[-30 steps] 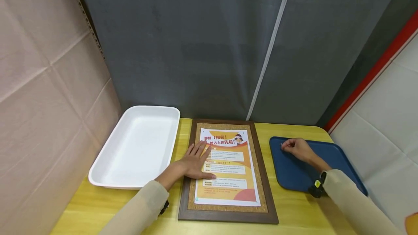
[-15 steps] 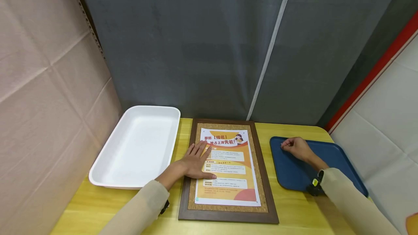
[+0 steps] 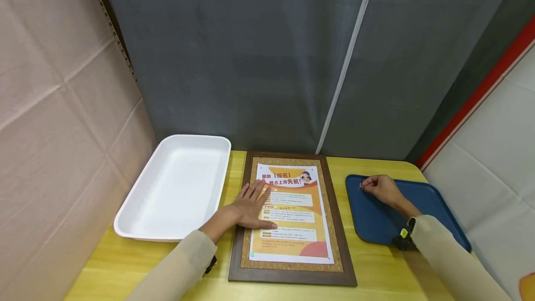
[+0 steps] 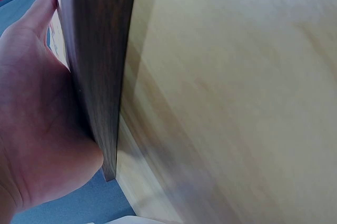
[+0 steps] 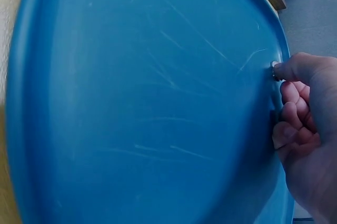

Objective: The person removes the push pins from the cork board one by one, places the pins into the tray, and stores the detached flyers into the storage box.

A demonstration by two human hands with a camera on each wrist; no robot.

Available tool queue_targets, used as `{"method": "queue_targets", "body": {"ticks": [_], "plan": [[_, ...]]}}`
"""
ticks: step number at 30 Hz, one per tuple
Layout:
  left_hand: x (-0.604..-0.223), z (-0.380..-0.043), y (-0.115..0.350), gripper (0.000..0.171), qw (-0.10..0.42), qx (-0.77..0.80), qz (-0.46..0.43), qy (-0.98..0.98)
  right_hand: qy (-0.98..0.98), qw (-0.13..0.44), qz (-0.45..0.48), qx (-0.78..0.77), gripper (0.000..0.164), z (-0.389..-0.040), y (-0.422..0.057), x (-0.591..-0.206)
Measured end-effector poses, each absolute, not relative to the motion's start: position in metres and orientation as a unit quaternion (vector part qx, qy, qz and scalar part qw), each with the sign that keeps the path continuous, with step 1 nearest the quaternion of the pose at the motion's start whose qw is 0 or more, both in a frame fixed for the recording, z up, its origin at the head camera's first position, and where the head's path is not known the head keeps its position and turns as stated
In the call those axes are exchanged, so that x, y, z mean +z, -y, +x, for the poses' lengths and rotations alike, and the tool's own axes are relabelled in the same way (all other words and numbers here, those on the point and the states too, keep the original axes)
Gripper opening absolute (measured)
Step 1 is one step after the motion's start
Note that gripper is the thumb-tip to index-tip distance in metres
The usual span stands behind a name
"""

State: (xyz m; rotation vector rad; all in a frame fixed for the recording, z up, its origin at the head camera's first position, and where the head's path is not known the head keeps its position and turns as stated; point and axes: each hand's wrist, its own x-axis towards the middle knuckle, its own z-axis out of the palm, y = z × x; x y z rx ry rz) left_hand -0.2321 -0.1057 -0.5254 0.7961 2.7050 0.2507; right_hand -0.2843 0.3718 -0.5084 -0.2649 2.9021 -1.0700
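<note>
My left hand [image 3: 250, 209] lies flat with spread fingers on the left side of a printed orange and white poster [image 3: 294, 224]. The poster lies on a cork board [image 3: 292, 267] with a dark brown wooden frame [image 4: 100, 50]. Small dark marks show at some of its corners. On the right, my right hand [image 3: 385, 192] is at the far left part of a blue tray [image 3: 372, 229]. Its thumb and curled fingers pinch a small silvery tack-like piece [image 5: 274, 70] by the tray's rim; its exact shape is too small to tell.
A deep white tray [image 3: 175, 185] stands left of the board, on the yellow wood-grain table [image 3: 209, 278]. A grey curtain [image 3: 251, 59] hangs behind the table. Pale panels [image 3: 62, 129] close off the sides.
My right fingers have shifted very slightly at the blue tray, and the small silvery piece shows a little more at their tips. My left hand stays on the poster.
</note>
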Motion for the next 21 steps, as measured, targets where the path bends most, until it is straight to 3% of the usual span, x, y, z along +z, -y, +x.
{"method": "queue_targets", "body": {"ticks": [21], "plan": [[-0.494,-0.219,0.101,0.116,0.165,0.047,0.276,-0.946,-0.923,0.004,-0.105,-0.371,0.011,-0.275,-0.370,-0.497]]}}
